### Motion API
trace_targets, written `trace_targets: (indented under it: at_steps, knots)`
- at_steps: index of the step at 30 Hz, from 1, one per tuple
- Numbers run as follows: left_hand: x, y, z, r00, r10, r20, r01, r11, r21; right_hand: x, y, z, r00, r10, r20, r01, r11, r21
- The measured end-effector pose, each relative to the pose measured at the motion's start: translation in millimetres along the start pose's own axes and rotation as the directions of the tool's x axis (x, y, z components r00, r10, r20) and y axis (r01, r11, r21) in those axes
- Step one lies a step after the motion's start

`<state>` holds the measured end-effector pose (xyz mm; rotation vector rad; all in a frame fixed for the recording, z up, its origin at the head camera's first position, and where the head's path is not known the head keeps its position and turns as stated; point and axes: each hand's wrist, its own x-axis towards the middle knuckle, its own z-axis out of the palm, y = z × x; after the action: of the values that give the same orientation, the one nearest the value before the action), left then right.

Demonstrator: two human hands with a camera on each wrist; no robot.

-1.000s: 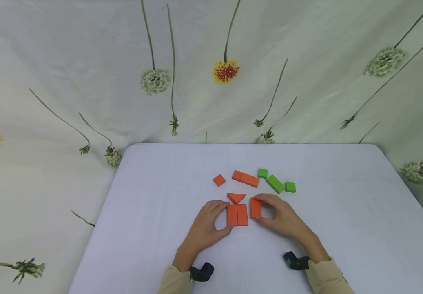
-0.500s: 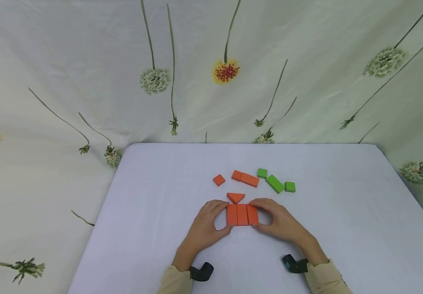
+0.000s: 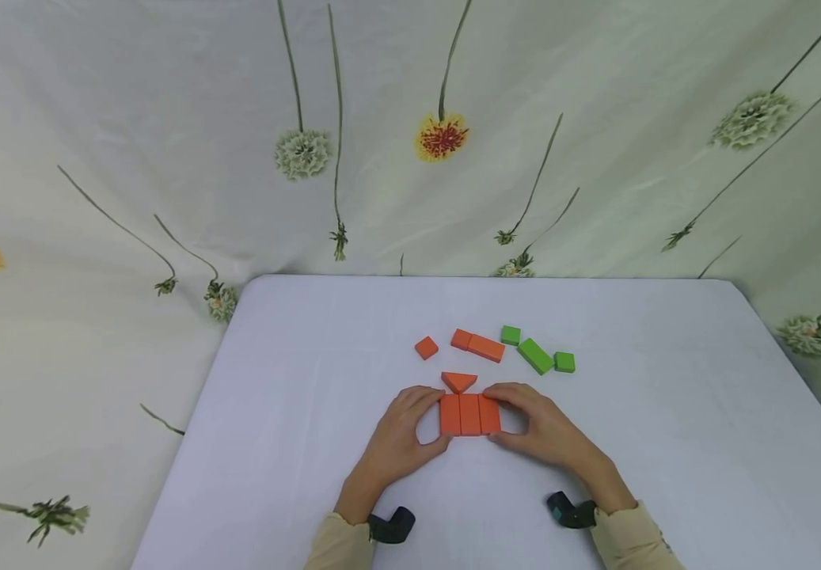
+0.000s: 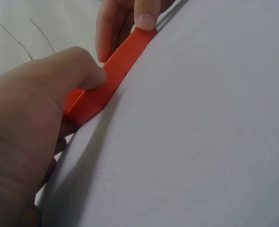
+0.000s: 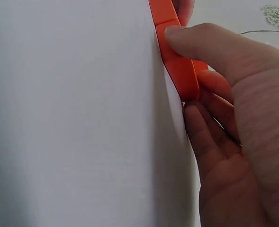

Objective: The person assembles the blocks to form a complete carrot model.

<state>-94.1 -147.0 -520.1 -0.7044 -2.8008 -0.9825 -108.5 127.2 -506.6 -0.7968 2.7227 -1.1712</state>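
Note:
Three orange rectangular blocks lie side by side in a row on the white table [image 3: 296, 380]. My left hand [image 3: 397, 439] pinches the left block [image 3: 450, 416] between thumb and fingers at its near and far ends. On the other side, my right hand [image 3: 553, 427] grips the right block [image 3: 491, 416] the same way. Between them sits the middle block [image 3: 470, 416], flush with its neighbours. An orange triangular block [image 3: 459, 381] lies just behind the row, its point toward it. The left wrist view shows my thumb on the front face of the orange row [image 4: 122, 59].
Farther back lie a small orange block [image 3: 426, 347], a short orange block [image 3: 461, 339] touching a longer orange block [image 3: 486, 348], and green blocks: one long [image 3: 535, 356] between two small ones, left [image 3: 511, 335] and right [image 3: 564, 362]. A flower-patterned cloth hangs behind.
My right hand has brought the right block leftward and slightly nearer, up against the middle block, closing the gap. My left hand has stayed in place on the left block.

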Motion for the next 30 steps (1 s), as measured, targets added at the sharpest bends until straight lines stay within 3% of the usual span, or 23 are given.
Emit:
trace_targets:
  at_steps: [9, 14, 21, 30]
  knots:
    - [-0.6, -0.1, -1.2, 1.0, -0.022, 0.002, 0.022, 1.0, -0.022, 5.3, -3.1, -6.2, 0.999, 0.028, 0.036, -0.028, 1.0, 0.005]
    - [-0.4, 2.3, -2.6, 0.999, -0.043, 0.002, 0.043, 0.997, -0.057, 13.8, -2.7, -11.3, 1.0, 0.02, -0.002, -0.02, 1.0, 0.002]
    - [-0.5, 4.2, -4.7, 0.999, -0.04, -0.01, 0.039, 0.996, -0.086, 40.4, -8.7, -17.0, 0.998, -0.021, -0.062, 0.023, 0.999, 0.036]
    - [-0.6, 1.0, -3.5, 1.0, -0.022, -0.021, 0.02, 0.996, -0.09, 82.5, -17.2, -16.8, 0.998, -0.027, -0.06, 0.024, 0.998, -0.054]
